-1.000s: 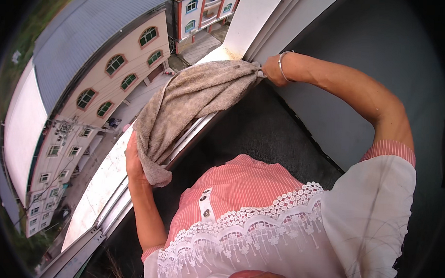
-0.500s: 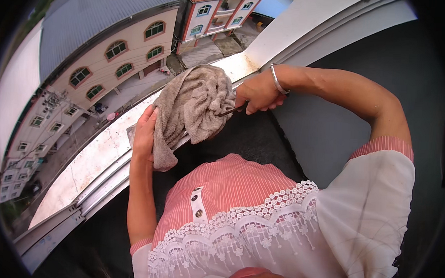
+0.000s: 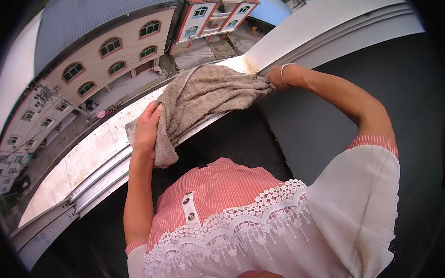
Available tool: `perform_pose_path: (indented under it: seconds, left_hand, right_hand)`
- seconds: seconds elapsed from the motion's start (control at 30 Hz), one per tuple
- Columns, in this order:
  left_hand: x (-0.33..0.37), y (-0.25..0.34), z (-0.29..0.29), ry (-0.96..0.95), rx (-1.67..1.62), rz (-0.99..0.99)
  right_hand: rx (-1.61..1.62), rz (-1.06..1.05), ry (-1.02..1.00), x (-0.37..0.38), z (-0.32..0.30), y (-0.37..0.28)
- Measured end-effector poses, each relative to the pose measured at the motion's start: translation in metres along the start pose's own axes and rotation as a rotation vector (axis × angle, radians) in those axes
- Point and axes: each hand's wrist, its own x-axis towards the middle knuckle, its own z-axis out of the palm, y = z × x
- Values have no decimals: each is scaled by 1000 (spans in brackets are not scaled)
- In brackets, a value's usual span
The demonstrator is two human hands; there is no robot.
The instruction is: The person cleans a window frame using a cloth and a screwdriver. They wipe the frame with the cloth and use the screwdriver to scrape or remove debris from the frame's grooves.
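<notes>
A grey-brown towel (image 3: 204, 96) stretches in loose folds between my two hands, above the window ledge. My left hand (image 3: 149, 128) grips its left side, where a corner hangs down past the wrist. At the towel's other end, my right hand (image 3: 280, 78) is closed on the gathered cloth, near the corner of the window frame; a bracelet circles that wrist. The fingertips of the right hand are partly hidden, and any thin dark tool there cannot be made out now.
A pale, stained outer ledge (image 3: 69, 172) and metal window track (image 3: 101, 178) run diagonally below the towel. Beyond is a drop to a street (image 3: 48, 153) and buildings (image 3: 104, 59). A dark grey panel (image 3: 327, 128) stands at the right.
My right hand has moved right and slightly up, pulling the bunched towel out longer and flatter. The thin dark tool seen by that hand is out of sight. My left hand keeps its grip.
</notes>
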Motion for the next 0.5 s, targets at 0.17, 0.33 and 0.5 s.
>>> perform_pose_path:
  seconds: [0.17, 0.33, 0.5]
  left_hand:
    - [-2, 11, 5, 63, 21, 26]
    - [1, 3, 3, 16, -21, 50]
    - [0, 3, 3, 23, -17, 59]
  right_hand:
    - [108, 86, -264, -44, -99, -44]
    - [98, 11, -54, -72, -74, -9]
    - [139, 184, -91, -56, -48, -32]
